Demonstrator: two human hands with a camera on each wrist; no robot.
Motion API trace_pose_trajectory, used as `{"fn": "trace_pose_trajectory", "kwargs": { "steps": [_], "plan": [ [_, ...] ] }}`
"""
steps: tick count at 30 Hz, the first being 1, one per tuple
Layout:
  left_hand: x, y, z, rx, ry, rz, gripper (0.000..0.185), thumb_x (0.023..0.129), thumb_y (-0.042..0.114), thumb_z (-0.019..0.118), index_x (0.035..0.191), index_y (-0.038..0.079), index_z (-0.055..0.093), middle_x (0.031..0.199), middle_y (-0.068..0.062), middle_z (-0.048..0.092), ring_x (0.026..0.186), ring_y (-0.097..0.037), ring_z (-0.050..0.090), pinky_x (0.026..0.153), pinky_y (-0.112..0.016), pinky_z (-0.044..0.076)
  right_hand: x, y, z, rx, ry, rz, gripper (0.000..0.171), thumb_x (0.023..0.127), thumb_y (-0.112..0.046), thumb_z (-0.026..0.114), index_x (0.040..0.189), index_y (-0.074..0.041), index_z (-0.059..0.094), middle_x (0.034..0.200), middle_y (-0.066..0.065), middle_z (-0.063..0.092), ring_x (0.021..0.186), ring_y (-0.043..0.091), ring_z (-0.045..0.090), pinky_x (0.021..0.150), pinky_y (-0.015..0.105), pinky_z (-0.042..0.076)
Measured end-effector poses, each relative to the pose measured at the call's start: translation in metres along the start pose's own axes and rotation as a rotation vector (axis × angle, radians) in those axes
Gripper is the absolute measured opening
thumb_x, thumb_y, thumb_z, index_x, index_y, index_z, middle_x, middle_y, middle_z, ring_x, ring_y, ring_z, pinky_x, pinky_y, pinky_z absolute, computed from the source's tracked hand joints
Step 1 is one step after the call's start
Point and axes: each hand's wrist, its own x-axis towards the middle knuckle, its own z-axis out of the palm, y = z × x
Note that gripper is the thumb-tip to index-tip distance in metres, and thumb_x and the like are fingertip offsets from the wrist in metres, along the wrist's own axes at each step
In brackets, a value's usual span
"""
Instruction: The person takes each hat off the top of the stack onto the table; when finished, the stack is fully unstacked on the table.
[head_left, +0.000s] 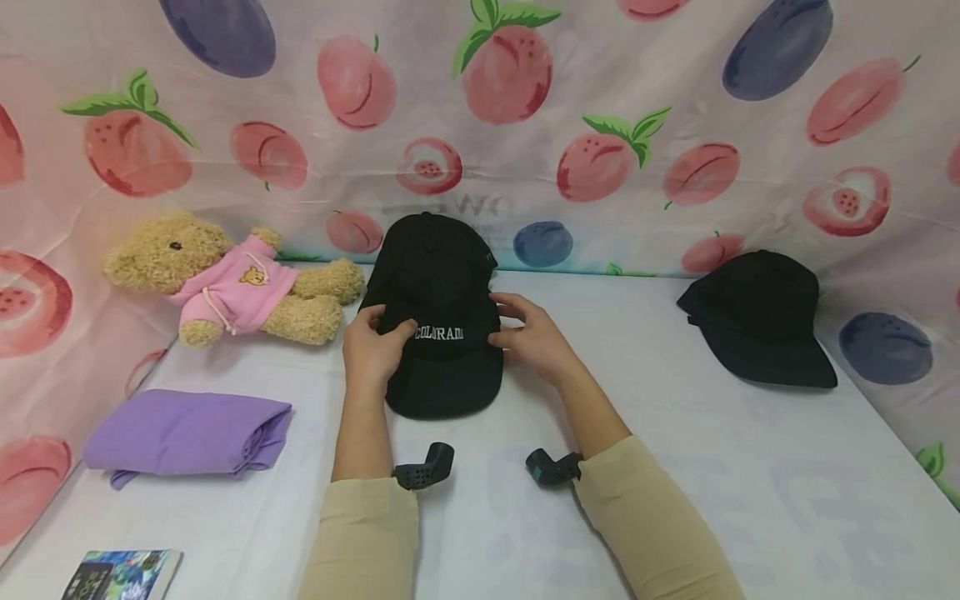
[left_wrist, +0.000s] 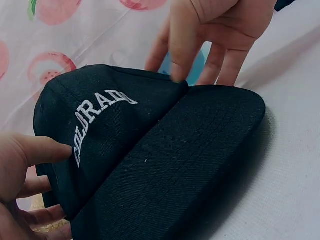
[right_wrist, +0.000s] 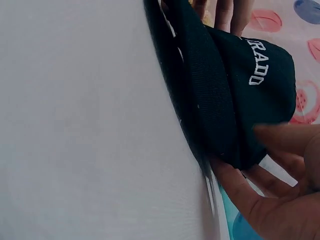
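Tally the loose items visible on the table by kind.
Black fabric caps: 2 (can't tell if another is nested underneath)
Tan plush bear in pink top: 1
Folded purple cloth: 1
Blue-patterned flat rectangular item, partly cut off: 1
Total: 5

Black cap (head_left: 442,292) with white COLORADO lettering (head_left: 439,333) sat mid-scene at far part of white table (head_left: 675,467). Curved brim (head_left: 444,387) pointed to near side, crown (head_left: 438,267) beyond it. Left hand (head_left: 375,352) held crown's left side, thumb beside lettering; right hand (head_left: 538,340) held right side.
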Motion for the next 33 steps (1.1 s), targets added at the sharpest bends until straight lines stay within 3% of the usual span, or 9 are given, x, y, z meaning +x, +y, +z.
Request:
{"fn": "trace_pose_trajectory", "kwargs": {
  "steps": [5, 13, 33],
  "plan": [
    [-0.001, 0.001, 0.000, -0.002, -0.003, 0.008, 0.064, 0.095, 0.027, 0.071, 0.151, 0.004, 0.048, 0.150, -0.025, 0.047, 0.140, -0.039, 0.044, 0.118, -0.053, 0.037, -0.001, 0.000, 0.001, -0.059, 0.023, -0.043, 0.073, 0.089, 0.008, 0.064, 0.155, -0.017, 0.047, 0.157, 0.017, 0.048, 0.134, 0.038, 0.059, 0.103, 0.047, 0.053],
    [-0.002, 0.005, -0.001, -0.017, 0.002, 0.023, 0.065, 0.095, 0.026, 0.071, 0.151, 0.004, 0.047, 0.151, -0.025, 0.046, 0.141, -0.039, 0.043, 0.119, -0.052, 0.036, -0.003, -0.007, 0.004, -0.085, 0.060, -0.025, 0.069, 0.090, 0.003, 0.070, 0.153, -0.018, 0.050, 0.156, 0.013, 0.050, 0.124, 0.035, 0.065, 0.097, 0.045, 0.058],
    [-0.012, 0.022, -0.009, -0.043, 0.004, 0.057, 0.067, 0.095, 0.029, 0.071, 0.153, 0.006, 0.046, 0.155, -0.023, 0.044, 0.142, -0.038, 0.044, 0.119, -0.053, 0.037, -0.010, -0.022, -0.001, -0.143, 0.096, -0.096, 0.067, 0.091, -0.001, 0.072, 0.153, -0.019, 0.051, 0.155, 0.012, 0.052, 0.121, 0.033, 0.067, 0.096, 0.045, 0.059]
  ]
}}
